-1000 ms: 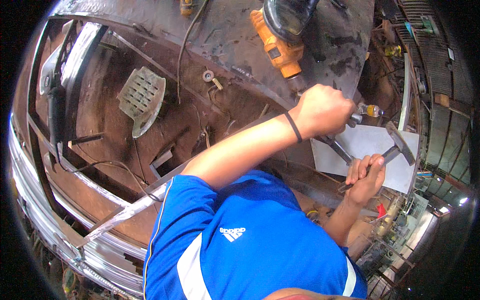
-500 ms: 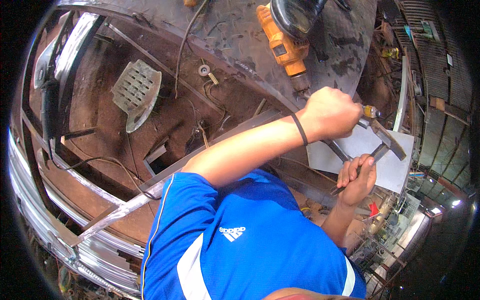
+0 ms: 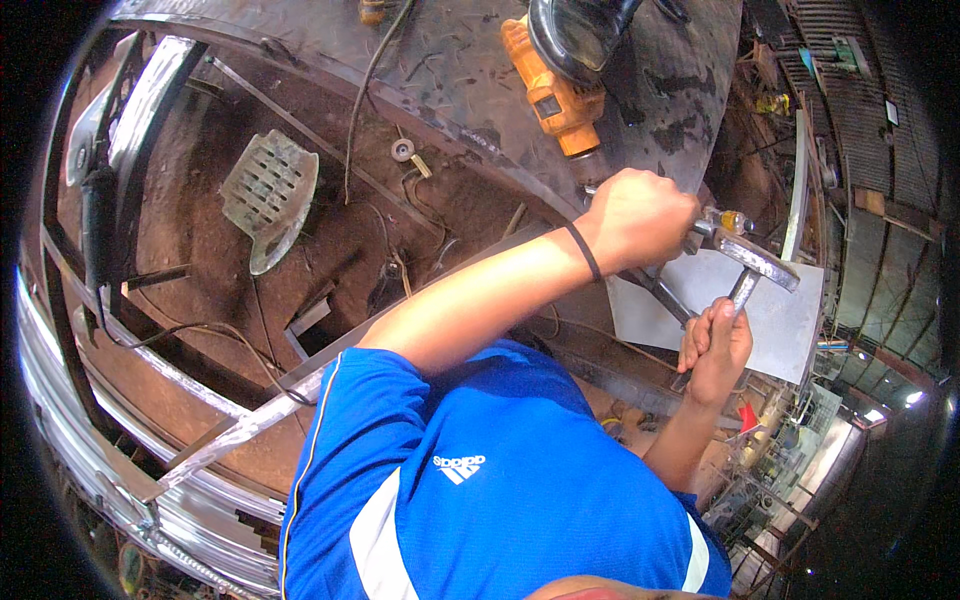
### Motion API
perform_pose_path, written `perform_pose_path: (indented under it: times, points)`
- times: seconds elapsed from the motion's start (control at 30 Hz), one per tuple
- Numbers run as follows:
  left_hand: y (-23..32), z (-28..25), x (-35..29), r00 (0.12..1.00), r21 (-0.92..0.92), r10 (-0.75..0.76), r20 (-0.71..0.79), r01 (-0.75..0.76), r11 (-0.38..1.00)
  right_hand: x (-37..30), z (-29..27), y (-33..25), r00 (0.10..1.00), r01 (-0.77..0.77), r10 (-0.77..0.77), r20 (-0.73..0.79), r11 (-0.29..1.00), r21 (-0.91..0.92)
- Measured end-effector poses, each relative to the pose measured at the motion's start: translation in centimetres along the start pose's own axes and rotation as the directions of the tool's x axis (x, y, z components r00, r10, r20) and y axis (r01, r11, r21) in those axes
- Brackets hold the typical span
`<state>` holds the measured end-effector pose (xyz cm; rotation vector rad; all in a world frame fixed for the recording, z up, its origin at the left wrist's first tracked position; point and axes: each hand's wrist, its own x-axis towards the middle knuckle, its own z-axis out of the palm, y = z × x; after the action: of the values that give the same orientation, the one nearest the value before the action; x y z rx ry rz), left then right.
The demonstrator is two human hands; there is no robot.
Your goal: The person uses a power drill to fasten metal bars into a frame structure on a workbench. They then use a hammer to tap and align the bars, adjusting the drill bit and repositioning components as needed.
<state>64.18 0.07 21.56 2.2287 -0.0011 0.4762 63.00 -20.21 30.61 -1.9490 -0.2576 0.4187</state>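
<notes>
My left hand [image 3: 645, 222], with a black band at its wrist, is closed around a metal rod whose blunt end [image 3: 704, 229] sticks out on the right. What this rod bears on is hidden behind the fist. My right hand [image 3: 716, 350] grips the handle of a hammer [image 3: 757, 264] with a long metal head. One end of the head is at the rod's end and looks to touch it; the other end tapers off to the right. Beneath both hands are a pale flat sheet [image 3: 780, 335] and a dark metal bar [image 3: 660, 293].
An orange power drill [image 3: 560, 100] lies on a dark metal plate [image 3: 440, 60], against a shiny black boot [image 3: 575, 45]. A slotted metal pedal-shaped plate [image 3: 268, 195] and cables lie left. A welded metal frame [image 3: 235, 432] runs along the left. A small yellow object [image 3: 733, 221] lies beyond the hammer.
The hammer has swung left, and its head has come up to the rod's end. My left fist keeps its hold, shifted slightly left in the picture along with the rest of the scene.
</notes>
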Motion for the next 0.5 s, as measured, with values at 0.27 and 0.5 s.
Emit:
perform_pose_path:
  times: [0.27, 0.5]
  points:
    - [-0.5, 0.6, -0.9, 0.998, -0.007, -0.023, -0.054, 0.023, 1.0, 0.6, 0.4, -0.1, 0.999, -0.03, 0.026, 0.042, 0.997, 0.077]
    - [-0.5, -4.9, -5.1, 0.961, -0.04, -0.184, -0.205, 0.18, 0.983, 11.0, 0.3, 2.4, 0.987, 0.072, -0.12, -0.107, 0.924, -0.374]
